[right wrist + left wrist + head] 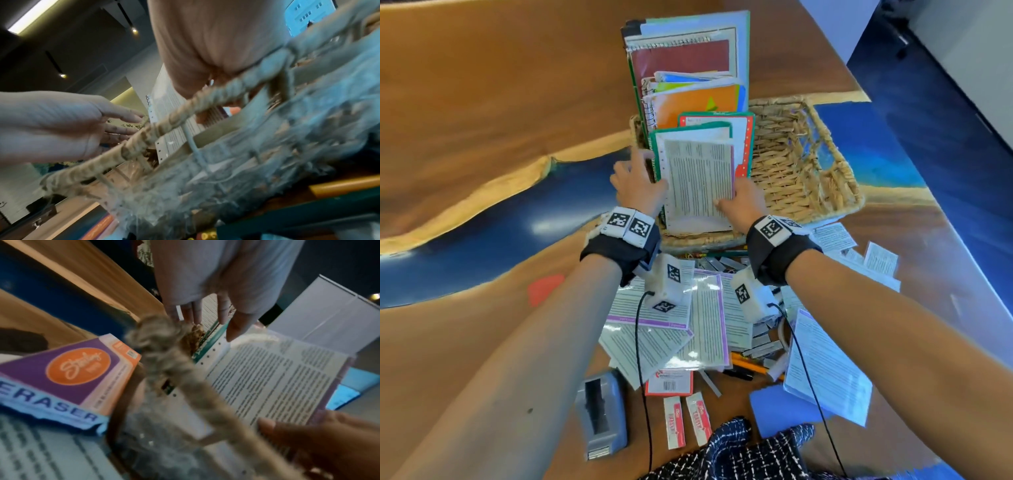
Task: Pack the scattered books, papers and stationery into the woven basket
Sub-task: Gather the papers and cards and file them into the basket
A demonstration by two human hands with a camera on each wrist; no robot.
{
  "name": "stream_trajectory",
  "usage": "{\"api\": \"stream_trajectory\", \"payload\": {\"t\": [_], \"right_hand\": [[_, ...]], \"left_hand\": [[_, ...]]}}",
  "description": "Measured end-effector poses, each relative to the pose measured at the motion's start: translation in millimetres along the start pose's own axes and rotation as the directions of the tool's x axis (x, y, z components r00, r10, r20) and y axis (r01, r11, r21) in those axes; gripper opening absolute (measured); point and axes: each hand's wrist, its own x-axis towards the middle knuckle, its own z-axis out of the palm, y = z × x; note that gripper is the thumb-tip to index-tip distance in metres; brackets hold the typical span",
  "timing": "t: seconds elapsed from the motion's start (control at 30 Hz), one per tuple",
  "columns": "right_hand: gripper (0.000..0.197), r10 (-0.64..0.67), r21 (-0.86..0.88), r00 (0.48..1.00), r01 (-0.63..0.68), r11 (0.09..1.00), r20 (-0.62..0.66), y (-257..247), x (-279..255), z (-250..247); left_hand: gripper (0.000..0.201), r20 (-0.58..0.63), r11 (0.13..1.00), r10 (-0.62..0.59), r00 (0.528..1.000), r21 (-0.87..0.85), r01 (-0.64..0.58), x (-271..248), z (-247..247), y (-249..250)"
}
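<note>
The woven basket (808,164) stands mid-table, with several notebooks and books (688,78) upright in its left half. A printed sheet in a punched plastic sleeve (698,181) leans against them at the front. My right hand (736,202) pinches the sheet's lower right edge, thumb on the printed face, as the left wrist view shows of the sheet (277,378). My left hand (635,171) rests with straight fingers (223,313) against the green book's edge at the basket's left side. The basket rim (164,120) crosses the right wrist view under my right hand (205,81).
Loose printed papers (671,325) lie between my forearms, with more at the right (825,377). Near me are a grey tape dispenser (602,418), two erasers (686,423), pencils (753,365) and a blue pad (780,407). An eraser box (61,374) lies beside the basket.
</note>
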Motion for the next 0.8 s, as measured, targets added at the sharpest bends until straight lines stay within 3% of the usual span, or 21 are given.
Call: {"api": "stream_trajectory", "payload": {"t": [0.17, 0.33, 0.43, 0.57, 0.7, 0.8], "right_hand": [[0.034, 0.113, -0.162, 0.992, -0.102, 0.981, 0.057, -2.1, 15.4, 12.6], [0.036, 0.164, -0.225, 0.984, -0.146, 0.963, 0.065, -1.4, 20.7, 18.2], [0.039, 0.188, -0.251, 0.98, -0.165, 0.954, 0.068, -0.5, 19.5, 17.1], [0.045, 0.223, -0.303, 0.973, -0.193, 0.933, 0.066, -1.3, 16.2, 16.0], [0.042, 0.194, -0.264, 0.981, -0.181, 0.948, 0.026, -1.6, 11.4, 13.9], [0.022, 0.052, -0.182, 0.998, -0.047, 0.982, 0.023, -0.6, 5.0, 12.4]], "left_hand": [[0.046, -0.011, 0.979, 0.117, 0.993, 0.169, -0.113, 2.2, 9.9, -6.0], [0.047, -0.05, 0.978, 0.147, 0.988, 0.158, -0.137, 6.8, 16.2, -10.9], [0.041, -0.067, 0.963, 0.162, 0.985, 0.23, -0.142, 7.7, 20.7, -13.1], [0.052, -0.042, 0.935, 0.157, 0.987, 0.329, -0.134, 7.7, 25.3, -13.0], [0.044, -0.084, 0.939, 0.231, 0.969, 0.279, -0.2, 0.2, 22.9, -16.9], [0.034, -0.254, 0.964, 0.263, 0.931, 0.094, -0.247, -9.0, 19.7, -25.6]]}}
